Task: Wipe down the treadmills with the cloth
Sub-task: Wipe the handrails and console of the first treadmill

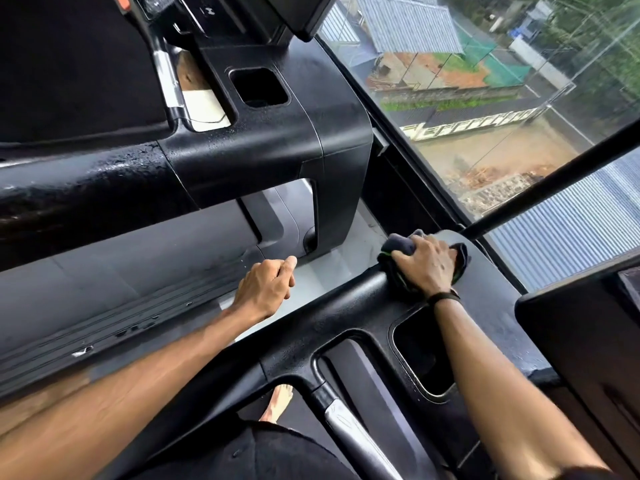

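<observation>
I stand on a black treadmill whose console frame (349, 306) runs across the lower half of the view. My right hand (427, 263) grips a dark cloth (400, 245) with a green edge and presses it on the far corner of that frame. My left hand (266, 289) hangs in the air left of the frame, its fingers loosely curled and holding nothing. A second black treadmill (263, 147) stands to the left, its surface speckled with droplets.
A large window (485, 116) lies beyond both machines, with roofs and a yard outside. A black bar (554, 181) slants across the glass. Each console has a cup recess (424, 355). A dark panel (581, 341) stands at the right. My bare foot (278, 403) rests on the belt.
</observation>
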